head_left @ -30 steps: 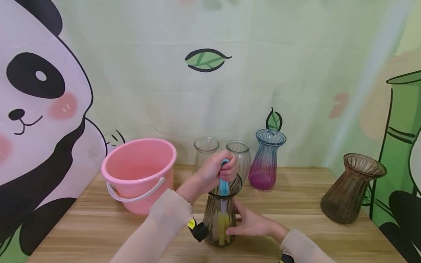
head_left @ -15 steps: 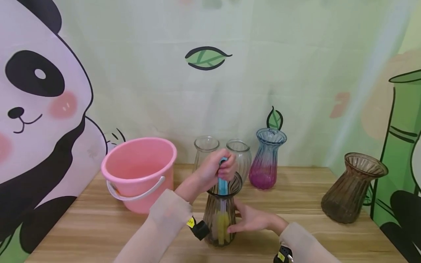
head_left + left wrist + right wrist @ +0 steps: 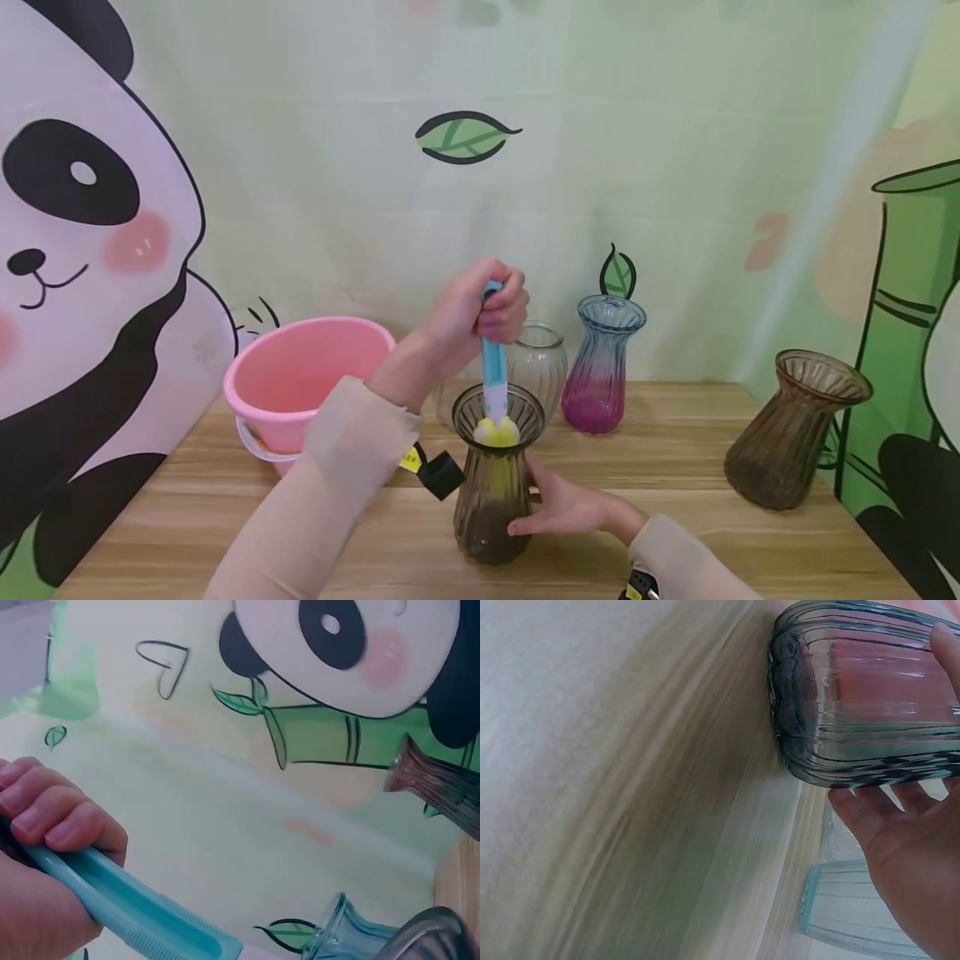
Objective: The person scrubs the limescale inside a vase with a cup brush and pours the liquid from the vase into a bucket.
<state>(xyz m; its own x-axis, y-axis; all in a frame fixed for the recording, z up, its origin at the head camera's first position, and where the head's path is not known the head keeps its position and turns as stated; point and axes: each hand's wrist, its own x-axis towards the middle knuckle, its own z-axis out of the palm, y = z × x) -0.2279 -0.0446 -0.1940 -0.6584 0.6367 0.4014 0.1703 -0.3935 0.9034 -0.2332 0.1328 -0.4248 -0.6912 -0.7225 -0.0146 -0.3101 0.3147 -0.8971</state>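
Note:
In the head view my left hand [image 3: 487, 308] grips the light blue handle of a bottle brush [image 3: 493, 367] from above. The brush stands upright in the mouth of a smoky grey ribbed glass vase [image 3: 491, 533]. Its yellow and white sponge head sits at the rim, with part showing through the neck. In the left wrist view, curled fingers [image 3: 60, 814] wrap the blue handle [image 3: 161, 919]. My right hand [image 3: 566, 504] holds the vase's right side low down, thumb in front. In the right wrist view, fingers and thumb span the vase wall [image 3: 885, 690].
A pink bucket [image 3: 247, 400] stands left, partly behind my left forearm. Behind the grey vase are clear glass vases [image 3: 547, 367] and a blue-to-purple one [image 3: 600, 375]. A brown ribbed vase [image 3: 783, 450] stands right on the wooden table [image 3: 660, 467], before a panda-print backdrop [image 3: 675, 167].
My left hand has risen, drawing the brush up inside the vase, so the sponge head has moved from near the bottom to the rim. The right hand keeps its hold.

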